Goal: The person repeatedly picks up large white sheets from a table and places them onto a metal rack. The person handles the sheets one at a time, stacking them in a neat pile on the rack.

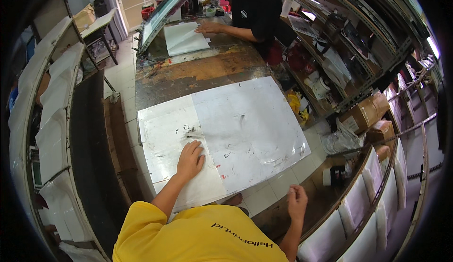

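My left hand (190, 159) lies palm down with its fingers stretched out on the left part of a white covering (252, 120) over the near end of the worktable (207, 71). Small dark smudges and a few red specks mark this covering. Off the table's near right corner, my right hand (297, 201) hangs in the air, its fingers curled together; whether anything small is in them is hidden. Across the table, a person in a black shirt (255, 12) holds up a tilted framed printing screen (163, 19), their other hand resting on a white sheet (181, 39).
Racks with white padded boards (56, 120) line my left side, and similar white boards (356, 203) stand low at my right. Shelves (349, 49) full of goods rise at the far right, above cardboard boxes (365, 112) and a plastic bag (340, 138).
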### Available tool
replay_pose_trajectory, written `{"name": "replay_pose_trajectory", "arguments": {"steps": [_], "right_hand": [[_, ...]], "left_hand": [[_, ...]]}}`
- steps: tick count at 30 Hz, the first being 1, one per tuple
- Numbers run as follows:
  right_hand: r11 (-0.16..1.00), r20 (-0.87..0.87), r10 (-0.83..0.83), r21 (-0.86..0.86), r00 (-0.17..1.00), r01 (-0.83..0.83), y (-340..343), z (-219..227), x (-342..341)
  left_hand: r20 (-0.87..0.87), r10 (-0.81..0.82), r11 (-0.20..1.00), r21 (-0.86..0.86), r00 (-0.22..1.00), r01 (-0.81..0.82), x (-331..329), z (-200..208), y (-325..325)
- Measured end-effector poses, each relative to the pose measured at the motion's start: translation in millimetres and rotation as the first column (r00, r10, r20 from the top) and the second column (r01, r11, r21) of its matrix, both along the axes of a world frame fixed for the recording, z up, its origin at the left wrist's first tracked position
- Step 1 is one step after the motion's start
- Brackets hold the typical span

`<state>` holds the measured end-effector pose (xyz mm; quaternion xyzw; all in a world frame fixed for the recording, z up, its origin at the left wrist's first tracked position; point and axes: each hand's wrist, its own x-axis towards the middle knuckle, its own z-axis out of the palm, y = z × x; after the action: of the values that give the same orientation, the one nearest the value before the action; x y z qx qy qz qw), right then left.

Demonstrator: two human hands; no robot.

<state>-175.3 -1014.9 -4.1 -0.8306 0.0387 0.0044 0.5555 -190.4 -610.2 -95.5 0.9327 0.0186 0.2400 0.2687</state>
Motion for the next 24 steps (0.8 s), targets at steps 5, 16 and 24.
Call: {"name": "replay_pose_trajectory", "arguments": {"steps": [5,16,24], "right_hand": [[0.977,-0.030,0.204,-0.053,0.979,-0.205,-12,-36,17],[0.956,-0.101,0.243,-0.145,0.965,-0.256,-75,-51,35],[0.963,-0.153,0.193,-0.160,0.969,-0.217,-106,-58,30]], "left_hand": [[0.021,0.195,0.981,-0.014,0.981,-0.194,17,0,-24],[0.013,0.361,0.913,-0.207,0.932,-0.351,76,-7,-31],[-0.035,0.402,0.860,0.356,0.915,-0.365,170,6,40]]}}
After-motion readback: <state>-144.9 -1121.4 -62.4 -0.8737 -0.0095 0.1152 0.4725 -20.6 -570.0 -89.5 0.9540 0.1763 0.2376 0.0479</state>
